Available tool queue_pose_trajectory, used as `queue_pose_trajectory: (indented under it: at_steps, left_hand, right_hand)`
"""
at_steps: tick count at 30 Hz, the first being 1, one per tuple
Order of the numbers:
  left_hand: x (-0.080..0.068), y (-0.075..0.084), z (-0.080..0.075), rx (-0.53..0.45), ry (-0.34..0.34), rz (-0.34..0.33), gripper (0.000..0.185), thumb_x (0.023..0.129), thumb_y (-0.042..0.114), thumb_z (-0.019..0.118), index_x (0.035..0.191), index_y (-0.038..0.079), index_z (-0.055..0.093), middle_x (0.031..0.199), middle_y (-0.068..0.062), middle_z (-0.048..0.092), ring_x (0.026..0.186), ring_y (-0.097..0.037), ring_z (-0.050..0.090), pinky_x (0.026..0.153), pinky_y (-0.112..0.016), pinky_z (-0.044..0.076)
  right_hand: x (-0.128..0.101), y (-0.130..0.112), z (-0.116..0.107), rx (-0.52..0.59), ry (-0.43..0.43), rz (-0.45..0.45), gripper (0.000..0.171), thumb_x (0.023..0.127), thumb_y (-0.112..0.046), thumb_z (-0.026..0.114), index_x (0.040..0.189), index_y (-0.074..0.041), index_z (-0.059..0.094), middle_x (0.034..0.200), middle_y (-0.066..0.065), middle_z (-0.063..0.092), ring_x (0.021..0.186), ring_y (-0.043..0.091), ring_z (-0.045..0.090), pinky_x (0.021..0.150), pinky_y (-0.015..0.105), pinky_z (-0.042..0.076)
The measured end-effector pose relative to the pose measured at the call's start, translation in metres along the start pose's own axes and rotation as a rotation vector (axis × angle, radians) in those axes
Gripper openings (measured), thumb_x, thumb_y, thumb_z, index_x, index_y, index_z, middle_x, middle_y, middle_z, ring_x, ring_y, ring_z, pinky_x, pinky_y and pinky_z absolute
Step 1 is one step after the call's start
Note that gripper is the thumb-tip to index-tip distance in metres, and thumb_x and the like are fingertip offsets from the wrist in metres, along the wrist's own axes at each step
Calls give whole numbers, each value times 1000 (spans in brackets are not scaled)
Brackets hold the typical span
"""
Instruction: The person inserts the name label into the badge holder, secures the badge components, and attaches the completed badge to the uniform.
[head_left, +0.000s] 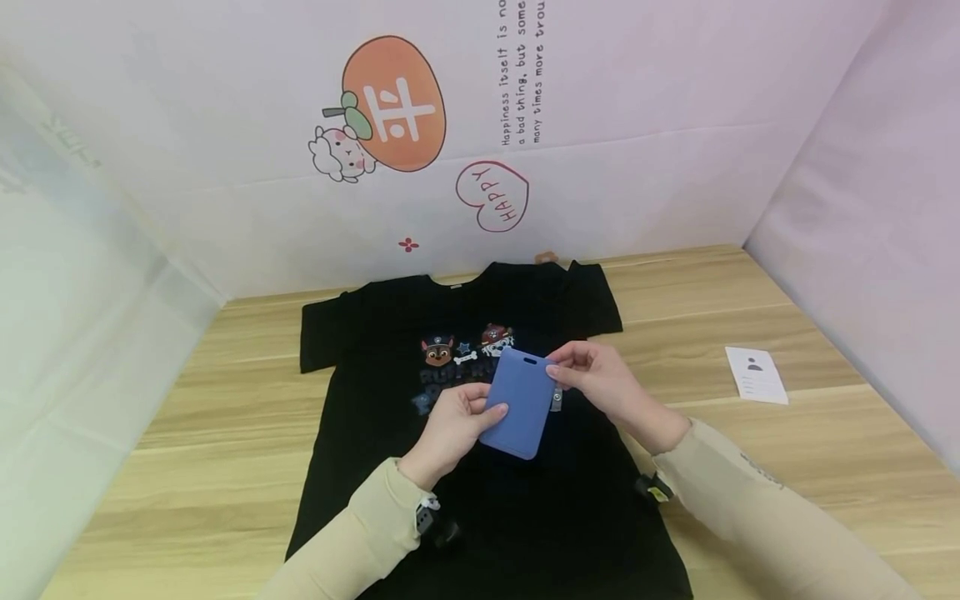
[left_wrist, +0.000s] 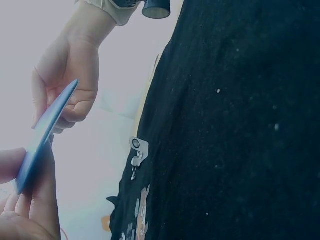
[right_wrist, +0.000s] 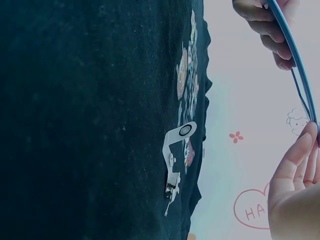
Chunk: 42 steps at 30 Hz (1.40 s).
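A blue card holder [head_left: 517,404] with a slot near its top edge is held up over a black T-shirt [head_left: 465,517]. My left hand [head_left: 453,425] pinches its left edge, thumb on the front face and fingers behind. At the upper right corner, beside the slot, my right hand [head_left: 603,379] pinches it between thumb and fingers. The right wrist view shows the holder [right_wrist: 295,60] edge-on, with a thin gap between its layers close to the right fingertips. A badge clip with a strap [right_wrist: 175,150] lies on the shirt under the holder, partly hidden in the head view.
To the right, a white card [head_left: 756,375] with a person icon lies on the wooden table [head_left: 795,467]. The shirt has a cartoon dog print [head_left: 438,351] on its chest. Behind the table hangs a pale printed cloth [head_left: 637,150], with cloth sides left and right.
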<state>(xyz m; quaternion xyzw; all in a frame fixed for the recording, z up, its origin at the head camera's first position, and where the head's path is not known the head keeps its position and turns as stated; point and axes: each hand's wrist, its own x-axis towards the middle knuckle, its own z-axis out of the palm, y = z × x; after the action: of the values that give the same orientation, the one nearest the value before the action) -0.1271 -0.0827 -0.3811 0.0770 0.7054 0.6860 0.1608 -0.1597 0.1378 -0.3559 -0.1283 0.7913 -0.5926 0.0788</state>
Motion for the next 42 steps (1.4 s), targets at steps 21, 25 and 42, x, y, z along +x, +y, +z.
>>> queue_pose_trajectory:
  at_steps: [21, 25, 42]
  left_hand:
    - [-2, -3, 1, -20, 32, -4, 26, 92, 4, 58, 114, -11, 58, 106, -28, 66, 85, -23, 70, 77, -37, 57]
    - [-2, -2, 0, -17, 32, -2, 26, 92, 5, 58, 113, -11, 58, 105, -28, 66, 85, -23, 70, 77, -37, 57]
    - [-2, -4, 0, 29, 52, -1, 24, 92, 9, 60, 107, -10, 61, 101, -25, 68, 85, -24, 71, 75, -37, 57]
  right_hand:
    - [-1, -1, 2, 16, -17, 10, 19, 94, -6, 57, 102, 11, 58, 81, 3, 64, 71, 14, 59, 69, 22, 53]
    - [0, -1, 1, 13, -23, 18, 18, 94, -5, 56, 103, 11, 58, 78, 1, 63, 71, 15, 59, 69, 22, 53]
    - [-2, -2, -1, 15, -73, 7, 20, 95, -8, 54, 107, 8, 55, 75, 2, 61, 71, 11, 59, 72, 24, 54]
